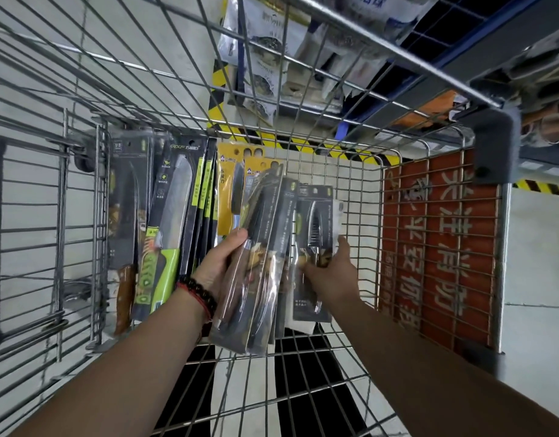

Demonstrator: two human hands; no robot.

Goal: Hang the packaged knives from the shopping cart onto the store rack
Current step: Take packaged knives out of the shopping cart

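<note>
Left hand (219, 266) grips knife packs (256, 263); right hand (333, 268) grips another pack (316, 247).

I read "QXF" at the top of the black knife pack (180, 197) leaning in my cart. The red sign (438, 247) on the cart's end carries pale Chinese characters, upside down to me.

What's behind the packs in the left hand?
Behind the dark packs gripped by the left hand stand yellow knife packs; their lower halves are covered.
</note>
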